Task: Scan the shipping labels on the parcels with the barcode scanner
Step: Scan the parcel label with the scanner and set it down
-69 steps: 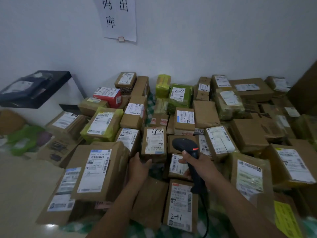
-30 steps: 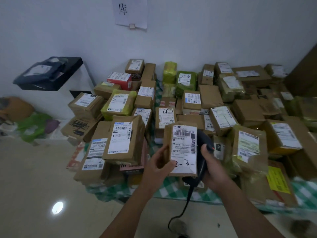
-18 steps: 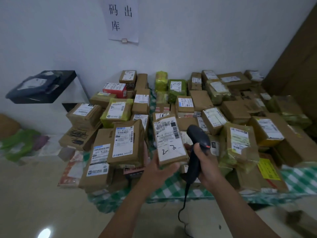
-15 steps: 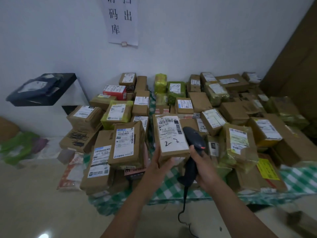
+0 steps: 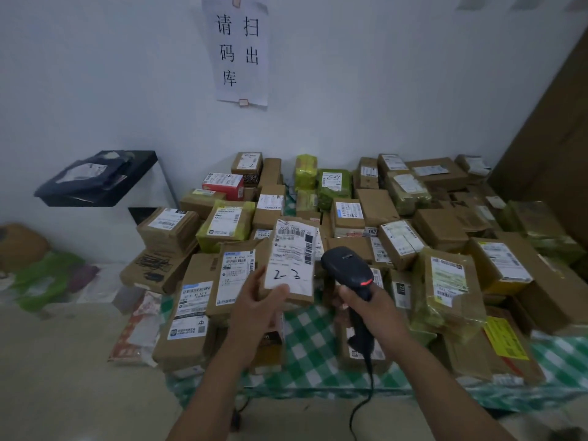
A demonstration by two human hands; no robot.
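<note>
Here, the left hand (image 5: 254, 305) holds a small brown parcel (image 5: 291, 259) upright by its lower edge, thumb across the white label (image 5: 294, 253), which is hand-marked "2-3". Just to its right, the right hand (image 5: 370, 305) grips the handle of a black barcode scanner (image 5: 348, 270), its head beside the label. Behind both hands, many more parcels (image 5: 397, 243) crowd a table with a green checked cloth (image 5: 310, 342).

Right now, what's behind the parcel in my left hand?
Around the parcel held in the left hand, brown boxes of the pile show, and checked cloth shows below it. What lies straight behind it is covered.
</note>
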